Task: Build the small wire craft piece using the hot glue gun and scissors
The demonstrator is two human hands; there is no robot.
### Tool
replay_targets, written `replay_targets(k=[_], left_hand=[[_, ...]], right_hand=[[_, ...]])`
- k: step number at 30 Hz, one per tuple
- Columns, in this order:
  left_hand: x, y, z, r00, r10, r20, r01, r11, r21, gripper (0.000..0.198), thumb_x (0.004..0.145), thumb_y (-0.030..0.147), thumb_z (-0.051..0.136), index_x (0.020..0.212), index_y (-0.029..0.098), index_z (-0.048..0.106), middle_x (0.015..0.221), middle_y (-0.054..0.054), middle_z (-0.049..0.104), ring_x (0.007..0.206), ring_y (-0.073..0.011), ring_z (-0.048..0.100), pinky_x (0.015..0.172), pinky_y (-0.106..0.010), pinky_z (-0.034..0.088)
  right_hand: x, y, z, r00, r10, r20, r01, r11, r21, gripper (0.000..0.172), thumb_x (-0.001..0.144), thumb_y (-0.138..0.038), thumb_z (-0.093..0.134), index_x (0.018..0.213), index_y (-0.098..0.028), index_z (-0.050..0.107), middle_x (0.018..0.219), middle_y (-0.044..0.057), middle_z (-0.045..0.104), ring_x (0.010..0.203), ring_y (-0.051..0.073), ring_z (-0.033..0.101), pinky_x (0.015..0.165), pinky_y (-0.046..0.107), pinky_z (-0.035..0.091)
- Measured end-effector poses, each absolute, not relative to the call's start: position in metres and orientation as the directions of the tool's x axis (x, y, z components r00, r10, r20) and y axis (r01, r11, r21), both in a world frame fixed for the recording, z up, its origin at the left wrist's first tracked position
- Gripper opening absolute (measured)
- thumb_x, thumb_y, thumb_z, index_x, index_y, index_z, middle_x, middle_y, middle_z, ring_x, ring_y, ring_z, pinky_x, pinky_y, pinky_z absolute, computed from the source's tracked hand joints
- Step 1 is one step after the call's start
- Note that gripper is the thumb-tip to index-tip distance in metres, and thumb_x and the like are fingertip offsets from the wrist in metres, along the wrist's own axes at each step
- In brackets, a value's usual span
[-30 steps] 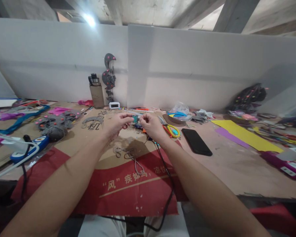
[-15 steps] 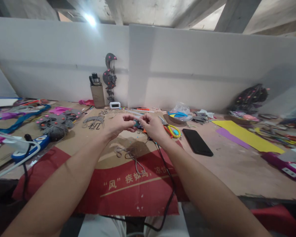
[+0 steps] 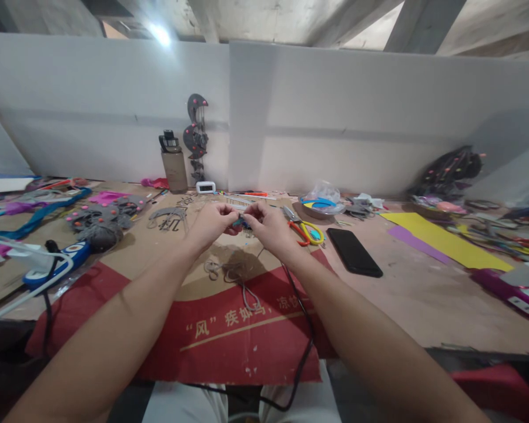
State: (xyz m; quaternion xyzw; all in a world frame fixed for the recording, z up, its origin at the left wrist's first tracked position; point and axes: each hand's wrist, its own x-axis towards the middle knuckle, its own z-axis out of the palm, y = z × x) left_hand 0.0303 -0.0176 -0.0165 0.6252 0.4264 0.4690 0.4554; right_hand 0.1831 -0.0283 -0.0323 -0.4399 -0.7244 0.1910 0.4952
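Fingers [image 3: 227, 216] of the left hand [image 3: 214, 224] are curled together, pinching a small teal piece [image 3: 238, 221] between thumb and forefinger. On its other side the right hand [image 3: 268, 227] has thumb and forefinger brought together at the piece's right end, nipping it there. It is held up over the cardboard [image 3: 229, 358], midway between the two hands. What shows of it slants, the lower end toward the left hand and the upper end toward the right; most is covered by fingers, so its full length and true long axis cannot be told.

One second ago the hands were a little farther apart and more of the teal face showed; now the fingertips are closer together and only a sliver peeks out. An orange bit that showed beside the right hand in both earlier frames is now out of sight behind it.

Below the hands, a loose grey cord [image 3: 233, 274] lies in loops on the cardboard. Scissors [image 3: 298, 222] lie just to the right of the right hand, handles toward the person, with a black phone [image 3: 355, 252] beyond them on the counter [image 3: 423, 311].
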Motion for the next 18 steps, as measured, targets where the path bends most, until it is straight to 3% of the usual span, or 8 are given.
replay_targets(k=[11,18], left_hand=[[0.0344,-0.0132,-0.0235,0.329,0.937,0.12,-0.224,-0.046,0.974,0.017,0.074,0.027,0.067,0.08,0.011,0.064,0.073,-0.006,0.065,0.066,-0.0131,0.064,0.067,-0.029,0.056],[0.0356,-0.0134,-0.0221,0.292,0.949,0.121,-0.267,-0.041,0.963,0.011,0.074,0.019,0.066,0.08,0.01,0.064,0.071,-0.005,0.065,0.065,-0.0121,0.064,0.068,-0.029,0.056]], right_hand=[[0.1828,-0.0293,-0.0325,-0.034,0.806,0.59,0.497,0.526,-0.69,0.012,0.081,-0.028,0.052,0.078,-0.019,0.058,0.073,0.002,0.062,0.067,0.014,0.053,0.063,0.028,0.04],[0.1825,-0.0309,-0.0319,-0.01,0.8,0.6,0.484,0.529,-0.697,0.011,0.078,-0.026,0.056,0.087,-0.018,0.057,0.079,0.003,0.062,0.068,0.014,0.053,0.064,0.028,0.041]])
